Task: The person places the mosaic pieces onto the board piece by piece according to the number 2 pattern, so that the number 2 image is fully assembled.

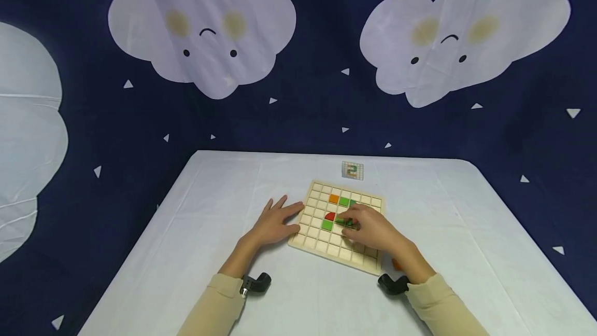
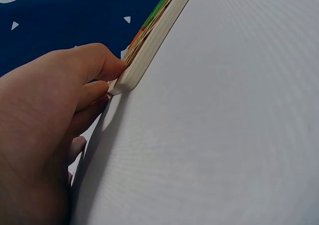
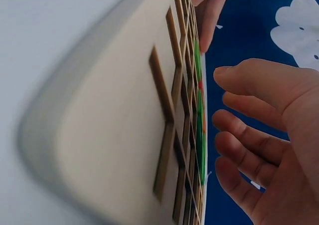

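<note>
A pale wooden grid board (image 1: 317, 245) lies slightly turned on the table, with several coloured tiles in its squares. An orange tile (image 1: 333, 198) and a green tile (image 1: 344, 201) sit in an upper row. Lower down are a red rounded tile (image 1: 330, 216) and another green tile (image 1: 327, 225). My left hand (image 1: 272, 224) touches the board's left edge, fingers spread and the thumb by the near corner. My right hand (image 1: 375, 228) hovers over the board's right part, hiding some tiles. In the right wrist view its fingers (image 3: 239, 150) bend loosely with nothing between them.
Behind the board lies a small card (image 1: 352, 170) printed with a grid and a coloured figure. An orange piece (image 1: 397, 264) shows on the white table (image 1: 224, 196), partly hidden by the right forearm. A dark blue cloth with clouds (image 1: 317, 118) hangs behind.
</note>
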`<action>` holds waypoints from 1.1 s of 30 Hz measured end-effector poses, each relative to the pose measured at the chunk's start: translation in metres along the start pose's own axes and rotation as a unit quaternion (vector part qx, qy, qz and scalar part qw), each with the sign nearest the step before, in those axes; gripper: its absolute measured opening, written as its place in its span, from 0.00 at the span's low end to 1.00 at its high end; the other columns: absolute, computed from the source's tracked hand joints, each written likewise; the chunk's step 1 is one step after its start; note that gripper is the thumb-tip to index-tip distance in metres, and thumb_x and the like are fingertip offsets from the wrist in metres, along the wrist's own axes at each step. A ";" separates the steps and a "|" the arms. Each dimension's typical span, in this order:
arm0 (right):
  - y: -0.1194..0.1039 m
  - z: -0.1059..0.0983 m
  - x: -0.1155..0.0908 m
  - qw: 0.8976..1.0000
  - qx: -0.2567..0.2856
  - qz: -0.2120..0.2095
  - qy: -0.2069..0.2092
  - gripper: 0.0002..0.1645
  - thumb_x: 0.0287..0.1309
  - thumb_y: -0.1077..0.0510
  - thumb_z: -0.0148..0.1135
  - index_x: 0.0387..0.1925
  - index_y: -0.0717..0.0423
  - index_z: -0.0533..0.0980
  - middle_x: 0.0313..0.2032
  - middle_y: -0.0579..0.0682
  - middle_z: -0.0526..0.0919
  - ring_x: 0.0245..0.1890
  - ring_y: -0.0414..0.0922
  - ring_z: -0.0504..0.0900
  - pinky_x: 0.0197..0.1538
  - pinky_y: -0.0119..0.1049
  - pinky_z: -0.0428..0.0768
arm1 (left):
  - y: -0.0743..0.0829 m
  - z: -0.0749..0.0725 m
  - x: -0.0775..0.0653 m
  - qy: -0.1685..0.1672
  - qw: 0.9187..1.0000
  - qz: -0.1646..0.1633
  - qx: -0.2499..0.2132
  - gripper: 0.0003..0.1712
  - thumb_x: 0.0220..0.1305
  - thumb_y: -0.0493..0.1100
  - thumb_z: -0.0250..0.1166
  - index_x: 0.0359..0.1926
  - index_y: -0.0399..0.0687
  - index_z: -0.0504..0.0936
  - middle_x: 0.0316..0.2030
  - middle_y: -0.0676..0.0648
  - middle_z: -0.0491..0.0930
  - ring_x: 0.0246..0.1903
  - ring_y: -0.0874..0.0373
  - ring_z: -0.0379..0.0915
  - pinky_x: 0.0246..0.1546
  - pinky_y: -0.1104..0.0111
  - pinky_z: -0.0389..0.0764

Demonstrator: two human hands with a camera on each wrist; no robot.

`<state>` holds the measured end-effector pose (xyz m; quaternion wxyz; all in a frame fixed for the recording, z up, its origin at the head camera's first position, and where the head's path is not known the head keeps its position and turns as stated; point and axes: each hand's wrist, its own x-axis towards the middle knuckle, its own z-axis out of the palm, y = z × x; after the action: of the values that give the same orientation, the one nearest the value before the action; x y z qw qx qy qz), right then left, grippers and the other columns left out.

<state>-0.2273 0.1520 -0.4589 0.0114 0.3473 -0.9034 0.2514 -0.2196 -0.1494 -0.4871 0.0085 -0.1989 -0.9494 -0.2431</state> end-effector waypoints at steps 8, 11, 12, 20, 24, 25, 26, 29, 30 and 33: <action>0.009 -0.006 -0.015 0.999 0.024 0.017 0.019 0.23 0.54 0.54 0.70 0.52 0.52 0.79 0.37 0.42 0.80 0.33 0.41 0.76 0.35 0.35 0.76 | 0.002 0.002 -0.001 -0.002 1.000 0.003 -0.001 0.35 0.59 0.56 0.60 0.68 0.58 0.69 0.66 0.58 0.66 0.72 0.50 0.43 0.69 0.49 0.36; 0.013 -0.009 -0.020 0.999 0.031 0.024 0.022 0.22 0.55 0.54 0.69 0.52 0.52 0.80 0.38 0.42 0.80 0.34 0.40 0.76 0.35 0.35 0.77 | 0.002 0.003 -0.001 -0.003 1.000 0.002 0.002 0.35 0.59 0.56 0.60 0.68 0.58 0.69 0.66 0.59 0.66 0.72 0.50 0.44 0.69 0.49 0.36; 0.014 -0.010 -0.022 0.999 0.034 0.027 0.024 0.22 0.55 0.54 0.69 0.53 0.52 0.80 0.39 0.42 0.80 0.34 0.40 0.76 0.35 0.35 0.77 | 0.002 0.002 -0.002 -0.003 1.000 0.002 0.001 0.35 0.59 0.56 0.60 0.68 0.58 0.70 0.66 0.59 0.66 0.72 0.50 0.44 0.69 0.49 0.36; 0.023 -0.021 -0.034 0.997 0.049 0.039 0.034 0.22 0.55 0.56 0.69 0.53 0.53 0.80 0.40 0.44 0.82 0.34 0.43 0.77 0.36 0.39 0.78 | 0.001 0.002 -0.002 0.003 1.000 0.006 -0.004 0.34 0.59 0.56 0.61 0.68 0.57 0.70 0.66 0.58 0.66 0.72 0.49 0.44 0.69 0.48 0.36; 0.028 -0.025 -0.040 0.997 0.057 0.043 0.031 0.22 0.56 0.56 0.68 0.54 0.54 0.79 0.41 0.44 0.82 0.34 0.43 0.77 0.37 0.41 0.79 | 0.001 0.002 -0.001 0.001 1.000 -0.001 0.000 0.34 0.60 0.56 0.60 0.68 0.59 0.69 0.66 0.59 0.66 0.72 0.50 0.43 0.69 0.50 0.35; 0.029 -0.026 -0.042 0.997 0.058 0.045 0.032 0.22 0.56 0.55 0.68 0.53 0.53 0.80 0.41 0.44 0.82 0.34 0.42 0.77 0.37 0.40 0.79 | 0.000 0.002 -0.001 0.000 1.000 -0.003 0.002 0.34 0.60 0.56 0.60 0.68 0.59 0.69 0.66 0.59 0.66 0.72 0.50 0.43 0.69 0.50 0.35; 0.030 -0.027 -0.043 0.997 0.061 0.045 0.033 0.22 0.56 0.55 0.68 0.53 0.54 0.80 0.41 0.45 0.82 0.34 0.42 0.77 0.37 0.40 0.79 | 0.000 0.002 -0.001 0.000 1.000 -0.004 0.003 0.34 0.60 0.56 0.60 0.68 0.59 0.69 0.66 0.59 0.66 0.72 0.50 0.43 0.69 0.50 0.34; 0.032 -0.029 -0.048 0.997 0.058 0.046 0.037 0.21 0.55 0.55 0.69 0.52 0.54 0.80 0.40 0.44 0.82 0.34 0.41 0.77 0.37 0.38 0.79 | -0.001 0.002 0.000 0.001 1.000 -0.002 0.005 0.35 0.60 0.56 0.60 0.68 0.59 0.69 0.66 0.59 0.65 0.72 0.50 0.43 0.69 0.49 0.34; 0.033 -0.030 -0.050 0.996 0.057 0.048 0.038 0.21 0.55 0.55 0.69 0.52 0.53 0.80 0.40 0.44 0.82 0.34 0.40 0.76 0.37 0.37 0.79 | -0.001 0.002 0.000 0.001 1.000 -0.001 0.006 0.35 0.60 0.57 0.60 0.68 0.59 0.69 0.66 0.59 0.65 0.72 0.50 0.43 0.69 0.49 0.35; 0.036 -0.032 -0.054 0.996 0.051 0.055 0.036 0.19 0.55 0.55 0.70 0.49 0.53 0.82 0.40 0.43 0.81 0.34 0.41 0.76 0.38 0.36 0.78 | -0.001 0.002 0.000 0.000 1.000 -0.002 0.007 0.35 0.60 0.57 0.59 0.69 0.59 0.68 0.66 0.59 0.65 0.72 0.50 0.42 0.69 0.49 0.34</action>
<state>-0.2142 0.2230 -0.4578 0.0126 0.2878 -0.9060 0.3101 -0.2199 -0.1489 -0.4891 0.0096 -0.1971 -0.9513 -0.2369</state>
